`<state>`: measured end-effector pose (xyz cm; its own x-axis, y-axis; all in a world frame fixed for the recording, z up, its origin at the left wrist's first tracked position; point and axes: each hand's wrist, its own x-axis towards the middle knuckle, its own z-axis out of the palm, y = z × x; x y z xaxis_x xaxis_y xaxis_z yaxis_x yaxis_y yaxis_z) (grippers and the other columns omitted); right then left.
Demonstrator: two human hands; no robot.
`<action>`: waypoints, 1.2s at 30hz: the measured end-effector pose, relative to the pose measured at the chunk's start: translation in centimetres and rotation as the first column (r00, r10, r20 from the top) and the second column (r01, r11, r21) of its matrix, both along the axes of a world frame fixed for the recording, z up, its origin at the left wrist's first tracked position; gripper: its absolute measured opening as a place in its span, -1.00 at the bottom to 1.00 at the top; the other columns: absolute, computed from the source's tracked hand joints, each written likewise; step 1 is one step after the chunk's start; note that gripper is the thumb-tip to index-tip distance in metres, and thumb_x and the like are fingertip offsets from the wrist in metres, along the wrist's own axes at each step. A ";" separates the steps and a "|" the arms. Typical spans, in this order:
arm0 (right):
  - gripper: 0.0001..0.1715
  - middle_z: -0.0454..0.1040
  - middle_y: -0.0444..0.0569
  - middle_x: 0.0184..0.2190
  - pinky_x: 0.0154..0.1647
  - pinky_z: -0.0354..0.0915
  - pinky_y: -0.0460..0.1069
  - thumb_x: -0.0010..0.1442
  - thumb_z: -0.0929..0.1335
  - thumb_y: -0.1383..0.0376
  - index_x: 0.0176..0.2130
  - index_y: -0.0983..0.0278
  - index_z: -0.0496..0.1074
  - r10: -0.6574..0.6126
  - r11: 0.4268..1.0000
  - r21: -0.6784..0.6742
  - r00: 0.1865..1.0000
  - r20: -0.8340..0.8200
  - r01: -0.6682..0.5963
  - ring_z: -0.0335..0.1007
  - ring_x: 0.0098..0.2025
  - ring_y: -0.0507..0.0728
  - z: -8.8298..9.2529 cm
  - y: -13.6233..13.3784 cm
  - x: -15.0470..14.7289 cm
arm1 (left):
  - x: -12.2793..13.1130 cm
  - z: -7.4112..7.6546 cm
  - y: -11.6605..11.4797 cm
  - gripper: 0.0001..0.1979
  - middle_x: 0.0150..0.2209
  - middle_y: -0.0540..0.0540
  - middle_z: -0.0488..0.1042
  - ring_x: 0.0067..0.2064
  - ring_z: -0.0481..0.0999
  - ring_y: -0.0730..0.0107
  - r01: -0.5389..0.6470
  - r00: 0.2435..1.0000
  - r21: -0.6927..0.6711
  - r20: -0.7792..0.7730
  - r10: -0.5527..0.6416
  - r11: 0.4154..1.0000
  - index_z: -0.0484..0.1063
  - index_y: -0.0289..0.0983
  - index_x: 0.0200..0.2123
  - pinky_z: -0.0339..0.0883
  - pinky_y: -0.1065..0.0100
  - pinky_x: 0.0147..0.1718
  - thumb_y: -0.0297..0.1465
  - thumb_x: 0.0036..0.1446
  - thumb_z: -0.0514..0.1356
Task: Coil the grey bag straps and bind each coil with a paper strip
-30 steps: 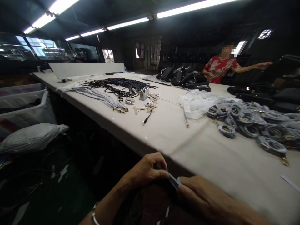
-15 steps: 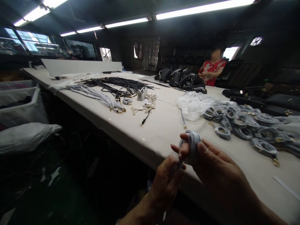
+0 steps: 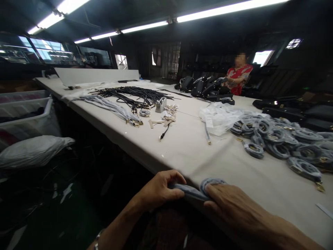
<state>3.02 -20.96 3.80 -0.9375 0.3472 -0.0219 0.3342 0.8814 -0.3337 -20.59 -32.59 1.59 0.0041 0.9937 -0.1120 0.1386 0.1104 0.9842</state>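
Observation:
A plastic-wrapped strap (image 3: 191, 191) stretches between my two hands at the table's front edge. My left hand (image 3: 163, 189) pinches its free length between thumb and fingers. At the other end the strap is wound into a coil, and my right hand (image 3: 226, 199) is closed over that coil, which rests at the table edge; part of it is hidden under the palm. To the right lies a pile of coiled, wrapped straps (image 3: 275, 133) with gold clasps. One coil (image 3: 304, 169) sits nearest my right hand.
Across the white table (image 3: 145, 146) lie uncoiled wrapped straps (image 3: 109, 108), black straps (image 3: 130, 94), a tape dispenser (image 3: 161, 105), paper strips (image 3: 169, 116) and clear plastic (image 3: 221, 116). Black bags (image 3: 200, 86) stand near a person (image 3: 238, 78) in red. White bins (image 3: 28, 111) stand at left.
Both hands have moved down to the table edge and apart, with the strap now drawn between them. The coil is lowered from mid-air. The person's arm behind now reaches toward the bags.

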 end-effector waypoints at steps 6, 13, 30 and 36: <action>-0.38 0.25 -0.17 -0.56 -0.53 0.02 -0.11 0.35 0.14 -0.15 -0.29 0.28 0.41 -0.224 0.460 -0.873 0.973 0.062 0.162 0.04 -0.54 0.00 2.5 -3.3 0.5 | 1.9 -0.7 2.4 -0.79 -0.40 0.02 0.40 -0.36 0.34 0.45 0.071 0.997 0.126 0.009 -0.073 0.989 0.52 -0.33 -0.39 0.17 0.47 -0.39 -0.27 0.13 0.26; -0.37 0.08 -0.20 -0.72 -0.49 0.35 -0.02 0.25 0.23 -0.15 -0.26 0.30 0.56 -0.600 -0.029 -0.974 0.783 -0.163 -0.225 0.25 -0.62 0.06 5.5 -2.5 -0.1 | 5.2 -2.8 2.8 -0.41 -0.41 -0.08 0.44 -0.46 0.39 0.44 0.002 0.896 0.197 0.435 -0.089 0.980 0.41 -0.38 -0.19 0.24 0.42 -0.42 0.09 0.22 0.07; -0.70 0.54 0.05 -0.13 -0.02 0.37 0.12 0.35 0.29 0.24 0.07 0.16 0.38 -0.222 0.964 -0.260 0.681 -0.698 0.048 0.43 0.03 0.28 4.9 1.2 0.9 | 11.5 -1.7 4.1 -0.55 -0.68 0.14 0.21 -0.75 0.08 0.65 0.157 0.642 0.131 0.740 -0.201 0.979 0.44 -0.37 -0.11 -0.01 0.56 -0.78 -0.06 0.29 0.12; -0.84 0.41 -0.04 -0.47 -0.43 0.18 0.03 0.32 0.26 0.28 -0.34 0.22 0.32 0.145 0.940 0.337 0.952 -0.269 -0.048 0.28 -0.47 0.14 2.0 3.5 1.8 | 9.3 -0.7 2.8 -0.69 -0.54 0.08 0.30 -0.59 0.23 0.58 0.244 0.799 -0.030 0.573 -0.184 0.969 0.44 -0.31 -0.21 0.13 0.52 -0.60 -0.17 0.15 0.26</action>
